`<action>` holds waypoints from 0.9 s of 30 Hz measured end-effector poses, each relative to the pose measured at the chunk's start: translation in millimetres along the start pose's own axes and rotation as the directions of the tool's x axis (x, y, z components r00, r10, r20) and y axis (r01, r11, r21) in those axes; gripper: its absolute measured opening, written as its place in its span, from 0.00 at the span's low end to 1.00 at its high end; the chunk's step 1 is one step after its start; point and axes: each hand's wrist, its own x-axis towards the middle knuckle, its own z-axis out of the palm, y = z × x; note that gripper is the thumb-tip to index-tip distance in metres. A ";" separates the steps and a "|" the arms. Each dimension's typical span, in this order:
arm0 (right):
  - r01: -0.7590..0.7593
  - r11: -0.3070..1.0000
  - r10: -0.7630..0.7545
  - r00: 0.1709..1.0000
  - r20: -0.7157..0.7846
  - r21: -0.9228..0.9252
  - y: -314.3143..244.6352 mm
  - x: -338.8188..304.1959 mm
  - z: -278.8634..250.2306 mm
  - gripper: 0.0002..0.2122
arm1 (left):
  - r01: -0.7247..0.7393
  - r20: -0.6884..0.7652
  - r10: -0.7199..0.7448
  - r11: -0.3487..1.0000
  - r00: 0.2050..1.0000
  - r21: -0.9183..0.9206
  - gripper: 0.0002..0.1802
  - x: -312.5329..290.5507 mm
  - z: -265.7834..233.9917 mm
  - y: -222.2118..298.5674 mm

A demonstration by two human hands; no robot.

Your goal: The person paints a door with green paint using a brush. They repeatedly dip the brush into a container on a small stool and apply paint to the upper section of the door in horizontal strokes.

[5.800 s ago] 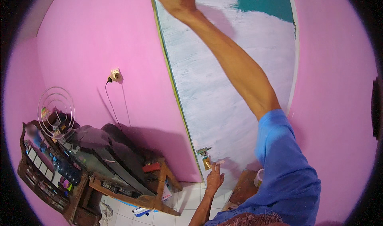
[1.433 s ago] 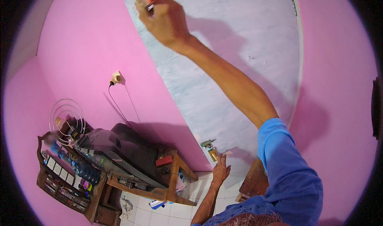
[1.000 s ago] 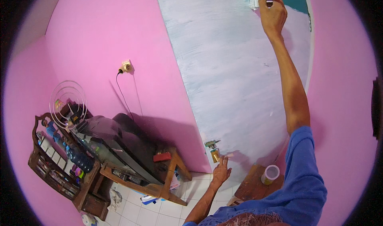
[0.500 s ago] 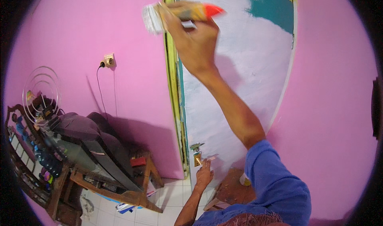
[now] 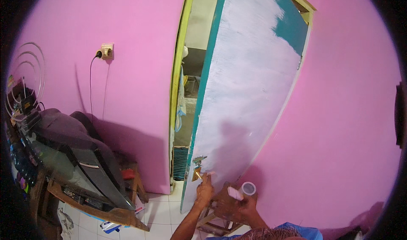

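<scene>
The door [image 5: 246,70] carries uneven white paint over teal and stands partly open, with a bare teal patch at its upper right. My left hand [image 5: 205,192] is closed on the brass door handle [image 5: 198,174], just below a metal latch [image 5: 199,159]. Low on the right, my right hand [image 5: 249,209] holds a paintbrush [image 5: 234,193] with white-coated bristles; its grip is partly hidden. Touching or close beside that hand is a small round plastic cup [image 5: 249,188], over a brown wooden stool [image 5: 223,206].
Left of the door, a bulky television [image 5: 80,155] rests on a wooden stand [image 5: 95,204], with a ringed antenna [image 5: 32,76]. A plugged socket [image 5: 107,51] is on the pink wall [image 5: 131,91]. Through the doorway hangs a light cloth [image 5: 181,102].
The door has swung further open, showing the room behind. My right hand has come down from the door's upper edge to the cup with the brush. My left hand stays at the handle.
</scene>
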 end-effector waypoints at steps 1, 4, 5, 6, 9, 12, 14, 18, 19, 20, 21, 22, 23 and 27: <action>-0.027 1.000 0.027 1.000 -0.012 0.011 7.5 -10.8 -5.2 0.15 | -0.028 -0.009 0.028 1.000 1.000 0.008 0.39 -0.3 -0.7 -3.7; -0.106 0.993 0.108 0.993 -0.038 0.043 29.8 -44.1 -14.1 0.16 | -0.069 0.022 0.068 0.996 0.997 0.062 0.41 -2.3 1.2 -10.4; -0.100 0.995 0.100 0.994 -0.036 -0.005 36.0 -45.0 -32.6 0.15 | -0.072 0.029 0.069 0.993 0.997 0.089 0.41 0.2 5.0 -10.4; -0.097 0.994 0.095 0.995 -0.035 -0.051 44.1 -47.1 -51.7 0.15 | -0.073 0.044 0.069 0.990 0.997 0.119 0.41 -1.3 1.3 -5.3; -0.066 0.986 0.057 0.997 -0.061 -0.151 72.3 -23.0 -123.3 0.12 | -0.045 0.079 0.036 0.993 0.996 0.113 0.40 -0.7 -4.0 1.2; -0.094 0.995 0.098 0.986 -0.134 0.033 83.8 -46.4 -122.2 0.09 | -0.051 0.091 0.041 0.992 0.995 0.114 0.40 10.9 -7.9 5.7; -0.116 0.992 0.121 0.980 -0.158 0.043 89.3 -92.1 -107.2 0.09 | -0.021 0.117 0.005 0.991 0.993 0.136 0.40 0.8 -6.8 2.1; -0.183 0.965 0.201 0.976 -0.081 0.188 122.9 -128.4 -204.5 0.11 | -0.064 0.118 0.043 0.982 0.992 0.180 0.36 9.0 -2.1 -5.8; -0.168 0.945 0.208 0.970 -0.121 0.280 127.2 -143.1 -207.9 0.10 | -0.078 0.123 0.056 0.980 0.991 0.185 0.36 13.8 1.9 -7.7; -0.181 0.922 0.246 0.957 -0.156 0.342 129.6 -153.0 -219.7 0.09 | -0.077 0.120 0.051 0.972 0.991 0.223 0.35 14.6 5.9 -13.2; -0.180 0.893 0.276 0.943 -0.187 0.412 131.7 -161.5 -230.1 0.09 | -0.091 0.123 0.060 0.961 0.991 0.260 0.35 18.3 10.1 -16.6; -0.172 0.859 0.307 0.927 -0.217 0.482 132.8 -170.5 -238.1 0.08 | -0.108 0.130 0.073 0.950 0.989 0.294 0.35 22.2 11.5 -16.3; -0.171 0.815 0.281 0.952 -0.120 0.553 140.9 -173.5 -272.5 0.07 | -0.119 0.121 0.084 0.940 0.989 0.320 0.32 19.7 5.3 -11.1; 0.048 0.947 0.066 0.939 -0.338 0.318 123.0 -197.0 -262.9 0.08 | -0.163 0.177 0.098 0.900 0.979 0.405 0.31 33.9 5.1 -24.1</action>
